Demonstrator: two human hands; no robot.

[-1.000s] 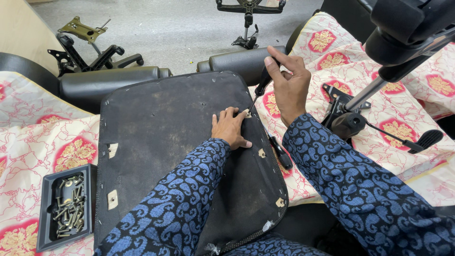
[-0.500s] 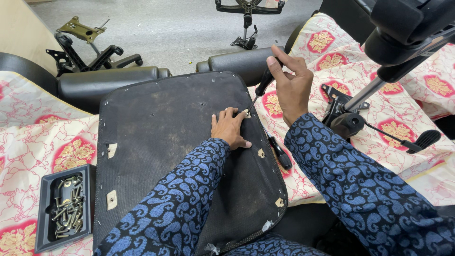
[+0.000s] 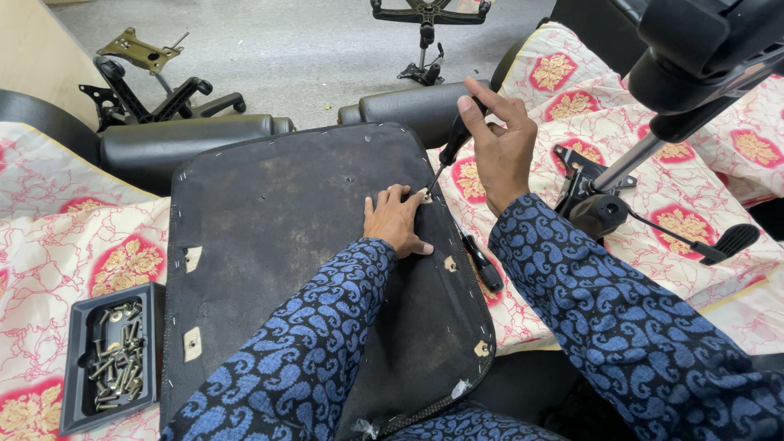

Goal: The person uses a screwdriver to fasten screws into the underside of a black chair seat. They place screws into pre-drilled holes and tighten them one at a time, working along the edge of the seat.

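Observation:
A black upside-down chair seat panel [image 3: 286,237] lies across a cloth-covered surface. My left hand [image 3: 396,220] rests flat on its right side, fingertips by a small fastener spot at the edge. My right hand [image 3: 500,147] grips the black handle of a screwdriver [image 3: 447,151], whose tip points down at that same spot beside my left fingers. Both sleeves are dark blue with a paisley print.
A black tray of screws and bolts [image 3: 114,355] sits at the lower left. A second black-handled tool [image 3: 482,263] lies by the panel's right edge. A chair mechanism with a lever [image 3: 653,212] lies on the right. Black armrests [image 3: 196,135] and chair base parts [image 3: 425,24] sit beyond.
My right hand has shifted slightly on the screwdriver handle, fingers turning about it. My left hand and the panel have stayed in place.

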